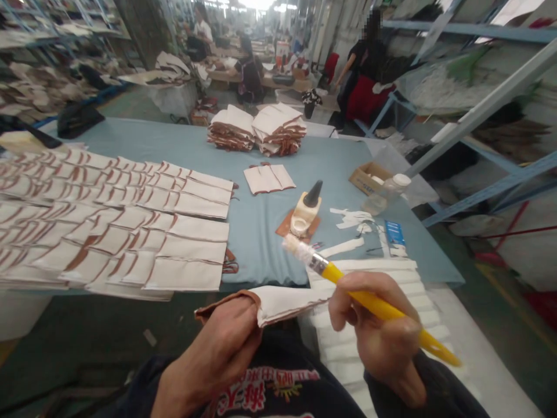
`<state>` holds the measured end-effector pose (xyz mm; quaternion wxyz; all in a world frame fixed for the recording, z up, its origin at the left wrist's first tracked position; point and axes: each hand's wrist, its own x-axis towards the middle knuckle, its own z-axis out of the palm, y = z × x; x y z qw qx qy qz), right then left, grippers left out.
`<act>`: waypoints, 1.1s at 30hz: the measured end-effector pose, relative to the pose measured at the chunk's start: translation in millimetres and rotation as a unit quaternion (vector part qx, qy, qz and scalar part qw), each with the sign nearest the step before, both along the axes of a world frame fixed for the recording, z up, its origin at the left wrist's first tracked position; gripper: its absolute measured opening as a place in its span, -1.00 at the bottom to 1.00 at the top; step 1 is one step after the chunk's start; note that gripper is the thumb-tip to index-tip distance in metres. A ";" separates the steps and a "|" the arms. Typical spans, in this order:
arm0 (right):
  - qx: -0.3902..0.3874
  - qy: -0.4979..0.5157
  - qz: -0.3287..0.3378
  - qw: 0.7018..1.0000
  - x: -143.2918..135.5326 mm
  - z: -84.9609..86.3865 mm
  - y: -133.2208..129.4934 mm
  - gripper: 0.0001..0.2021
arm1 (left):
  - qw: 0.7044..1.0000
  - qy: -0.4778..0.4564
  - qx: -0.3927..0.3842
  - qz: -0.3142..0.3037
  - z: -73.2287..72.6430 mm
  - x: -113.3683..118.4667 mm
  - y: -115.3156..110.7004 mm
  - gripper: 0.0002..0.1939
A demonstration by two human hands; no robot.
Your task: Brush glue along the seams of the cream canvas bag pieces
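My right hand (378, 331) is closed around the yellow handle of a paintbrush (374, 302). Its whitish, coated bristles point up and left, above the table's front edge. In my left hand (226, 334) is a white fabric piece with brown edging (287, 302), gripped at its left end and tilted over the near edge; the fingertips are partly hidden by the cloth. Just beyond the bristles stands a cream glue bottle with a black cone tip (304, 212), on a brown patch (282, 225). A similar folded piece (270, 177) lies flat farther back.
Overlapping rows of white, brown-edged pieces (187, 238) cover the table's left. Two stacks (278, 128) stand at the back. On the right are white strips (348, 217), a cardboard box (368, 179), a clear jar (395, 184) and a blue packet (395, 233). Metal shelving (491, 168) borders that side.
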<state>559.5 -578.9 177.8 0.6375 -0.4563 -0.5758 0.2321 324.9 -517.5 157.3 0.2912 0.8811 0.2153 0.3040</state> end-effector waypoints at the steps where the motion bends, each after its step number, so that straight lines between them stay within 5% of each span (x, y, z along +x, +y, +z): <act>1: -0.018 0.014 -0.004 1.000 -1.1 2.2 -4.5 -0.47 | 1.000 0.002 0.026 0.005 -0.3 0.4 -1.2 -0.72; 5: -0.072 0.001 -0.012 0.997 -3.3 7.4 -20.1 -0.64 | 0.997 0.015 0.075 0.022 -6.3 -0.2 -5.8 -0.68; 9: -0.043 -0.127 -0.045 0.990 -1.4 18.3 -26.8 -0.79 | 0.991 0.029 0.114 0.065 -13.8 -0.6 -9.5 -0.68; 16: 0.027 -0.301 0.058 0.951 -15.7 34.2 -31.4 -0.79 | 0.987 0.054 0.134 0.072 -15.9 -0.7 -9.2 -0.69; 26: 0.103 -0.303 0.085 0.943 -17.4 28.1 -27.1 -0.75 | 0.990 0.047 0.121 0.056 -20.9 -2.7 -10.9 -0.70; 33: 0.058 -0.333 0.105 0.935 -16.3 34.3 -28.1 -0.78 | 0.991 0.040 0.115 0.060 -20.5 -4.5 -9.2 -0.69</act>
